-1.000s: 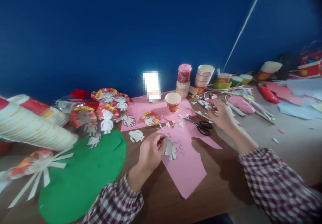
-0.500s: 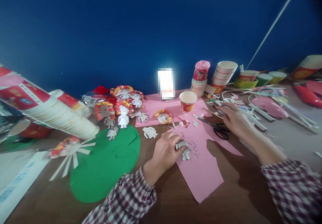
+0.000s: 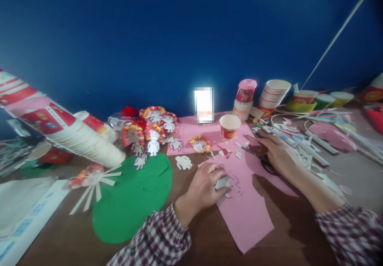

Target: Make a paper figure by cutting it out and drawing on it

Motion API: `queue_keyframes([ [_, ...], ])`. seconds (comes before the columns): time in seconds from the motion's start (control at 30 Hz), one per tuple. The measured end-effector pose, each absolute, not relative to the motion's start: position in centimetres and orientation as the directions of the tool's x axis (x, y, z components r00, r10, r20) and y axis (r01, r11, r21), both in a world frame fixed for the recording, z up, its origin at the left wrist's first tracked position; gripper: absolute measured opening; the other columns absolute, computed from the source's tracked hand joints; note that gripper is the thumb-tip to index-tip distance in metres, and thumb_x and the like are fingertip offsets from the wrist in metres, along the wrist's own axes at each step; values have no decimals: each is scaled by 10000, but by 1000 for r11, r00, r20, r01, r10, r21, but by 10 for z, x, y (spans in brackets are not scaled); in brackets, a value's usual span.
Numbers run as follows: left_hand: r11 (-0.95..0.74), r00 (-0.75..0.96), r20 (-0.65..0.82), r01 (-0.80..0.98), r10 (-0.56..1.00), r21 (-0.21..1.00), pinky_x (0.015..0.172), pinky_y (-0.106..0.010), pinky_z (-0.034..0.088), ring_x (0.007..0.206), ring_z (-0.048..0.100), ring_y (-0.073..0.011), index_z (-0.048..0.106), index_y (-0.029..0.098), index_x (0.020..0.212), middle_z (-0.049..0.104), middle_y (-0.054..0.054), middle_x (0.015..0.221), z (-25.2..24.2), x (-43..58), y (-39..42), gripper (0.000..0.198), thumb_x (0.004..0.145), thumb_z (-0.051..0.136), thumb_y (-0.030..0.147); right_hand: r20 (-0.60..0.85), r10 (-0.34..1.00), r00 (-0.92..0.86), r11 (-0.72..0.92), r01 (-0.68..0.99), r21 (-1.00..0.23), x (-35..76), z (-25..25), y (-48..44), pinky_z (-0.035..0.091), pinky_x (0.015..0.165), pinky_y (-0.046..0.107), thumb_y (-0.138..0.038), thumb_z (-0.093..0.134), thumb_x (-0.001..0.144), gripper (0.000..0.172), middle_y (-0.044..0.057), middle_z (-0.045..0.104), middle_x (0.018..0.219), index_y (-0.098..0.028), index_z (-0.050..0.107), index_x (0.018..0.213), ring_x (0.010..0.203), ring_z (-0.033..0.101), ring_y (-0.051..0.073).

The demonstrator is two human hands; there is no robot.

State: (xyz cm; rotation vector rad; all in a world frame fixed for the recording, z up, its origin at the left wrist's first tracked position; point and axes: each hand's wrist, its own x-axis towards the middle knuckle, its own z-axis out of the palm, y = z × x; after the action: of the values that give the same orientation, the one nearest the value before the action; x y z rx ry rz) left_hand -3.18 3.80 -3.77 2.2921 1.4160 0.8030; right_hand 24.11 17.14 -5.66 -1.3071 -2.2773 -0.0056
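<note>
My left hand point(image 3: 206, 186) is curled over a small white paper figure point(image 3: 223, 184) lying on a pink paper sheet point(image 3: 245, 214), fingers pinched on it. My right hand point(image 3: 277, 152) rests palm down over black scissors point(image 3: 265, 160) at the sheet's upper right edge, fingers mostly stretched out; whether it grips them is unclear. Both sleeves are checked red and white.
A green paper disc point(image 3: 134, 202) lies left of my left hand. More white figures and red-yellow paper wreaths point(image 3: 154, 132) sit behind it. A paper cup point(image 3: 229, 125) and cup stacks point(image 3: 273, 92) stand at the back. Long cup stacks point(image 3: 68, 130) lie at left, straws and scraps point(image 3: 311, 142) at right.
The view has shifted left. My right hand came back from the pens and settled over the scissors. My left hand closed further over the white figure.
</note>
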Motion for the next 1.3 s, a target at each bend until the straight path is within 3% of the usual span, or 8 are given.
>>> queue_keyframes([
  [0.13, -456, 338, 306, 702, 890, 548, 974, -400, 408, 1036, 564, -233, 652, 204, 1004, 623, -75, 1089, -38, -31, 36, 336, 705, 736, 333, 448, 800, -400, 536, 811, -233, 239, -65, 172, 517, 847, 475, -196, 422, 809, 372, 139, 583, 1208, -190, 637, 1113, 1032, 608, 322],
  [0.27, -455, 317, 330, 690, 889, 563, 956, -400, 418, 1015, 569, -232, 653, 195, 974, 625, -80, 1078, -37, -31, 35, 324, 713, 722, 374, 498, 791, -356, 529, 806, -264, 235, -50, 163, 496, 898, 463, -195, 379, 876, 342, 120, 601, 1168, -203, 614, 1125, 1049, 603, 302],
  [0.47, -413, 236, 350, 673, 906, 613, 863, -375, 445, 906, 581, -213, 643, 185, 858, 642, -58, 941, -42, -29, 39, 193, 722, 708, 306, 669, 740, -64, 372, 868, -329, 253, -29, 150, 408, 961, 475, -230, 361, 925, 365, 169, 615, 1142, -246, 560, 1230, 1165, 521, 377],
  [0.57, -413, 234, 355, 681, 905, 604, 853, -374, 449, 879, 574, -209, 626, 176, 823, 627, -50, 882, -45, -27, 42, 171, 737, 691, 310, 747, 659, 94, 267, 899, -349, 268, -40, 157, 417, 892, 499, -264, 358, 923, 365, 171, 656, 1030, -177, 649, 1127, 1044, 577, 370],
  [0.77, -347, 198, 304, 733, 932, 586, 885, -420, 443, 925, 548, -235, 608, 178, 839, 589, -66, 900, -48, -24, 43, 125, 774, 644, 280, 733, 615, 292, 68, 906, -418, 281, -56, 167, 409, 764, 423, -281, 314, 916, 391, 183, 675, 944, -137, 663, 1019, 908, 590, 321],
  [0.93, -353, 207, 302, 722, 931, 595, 878, -433, 447, 926, 541, -242, 610, 182, 856, 579, -67, 898, -47, -25, 44, 106, 778, 642, 246, 765, 578, 285, 9, 935, -356, 282, -56, 172, 419, 751, 409, -257, 332, 886, 363, 191, 676, 882, -111, 663, 916, 871, 592, 303],
  [1.07, -351, 210, 295, 723, 932, 595, 869, -433, 449, 922, 540, -240, 605, 180, 860, 573, -64, 893, -46, -25, 44, 88, 788, 628, 224, 795, 565, 221, 69, 947, -313, 278, -53, 171, 444, 784, 428, -225, 358, 872, 325, 172, 681, 858, -108, 659, 903, 863, 600, 291],
  [1.3, -389, 226, 336, 723, 914, 571, 839, -418, 454, 884, 554, -230, 601, 178, 861, 575, -57, 873, -49, -25, 45, 67, 802, 611, 208, 803, 552, 222, 95, 941, -326, 273, -47, 169, 457, 826, 405, -219, 376, 866, 285, 130, 691, 869, -158, 654, 882, 878, 609, 266],
])
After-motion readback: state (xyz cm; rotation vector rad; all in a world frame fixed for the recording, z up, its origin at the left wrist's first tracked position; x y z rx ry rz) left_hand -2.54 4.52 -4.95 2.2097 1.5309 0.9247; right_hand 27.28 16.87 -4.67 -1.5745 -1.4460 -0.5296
